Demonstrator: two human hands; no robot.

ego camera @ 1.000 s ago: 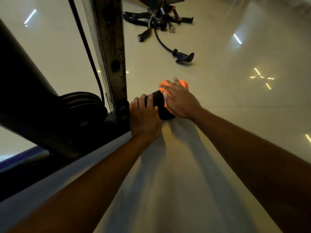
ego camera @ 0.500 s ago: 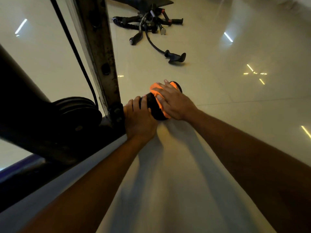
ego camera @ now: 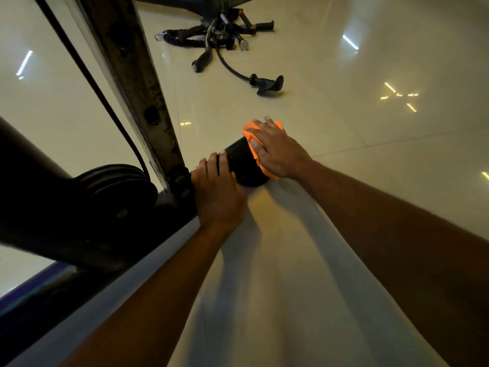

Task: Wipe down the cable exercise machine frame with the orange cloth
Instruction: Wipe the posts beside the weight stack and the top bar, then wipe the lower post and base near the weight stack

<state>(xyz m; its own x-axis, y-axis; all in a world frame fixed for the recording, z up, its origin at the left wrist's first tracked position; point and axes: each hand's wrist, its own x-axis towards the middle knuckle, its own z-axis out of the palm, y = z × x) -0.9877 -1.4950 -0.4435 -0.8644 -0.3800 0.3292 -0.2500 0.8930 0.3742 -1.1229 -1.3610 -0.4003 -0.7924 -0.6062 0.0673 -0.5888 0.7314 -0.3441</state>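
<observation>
A worn metal upright [ego camera: 137, 83] of the cable machine frame rises from a dark base bar at the left. A black cylindrical foot pad [ego camera: 242, 161] sticks out from its base over the floor. My left hand [ego camera: 219, 194] grips the inner end of that pad, next to the upright. My right hand [ego camera: 277, 149] presses the orange cloth [ego camera: 255, 140] over the pad's outer end. Most of the cloth is hidden under my fingers. A black pulley wheel [ego camera: 116, 192] sits left of the upright, with a black cable [ego camera: 87, 67] running up from it.
A heap of black cable handles and straps [ego camera: 222, 35] lies on the glossy tiled floor [ego camera: 370, 128] beyond the pad, one loose handle [ego camera: 267, 84] nearest. A thick dark frame tube [ego camera: 29, 165] crosses the left side, and a blue-edged bar [ego camera: 34, 282] runs below it.
My right hand with the cloth slid along the pad's outer end, first inward and then back out to the tip. The left hand has kept its grip. My head has shifted slightly.
</observation>
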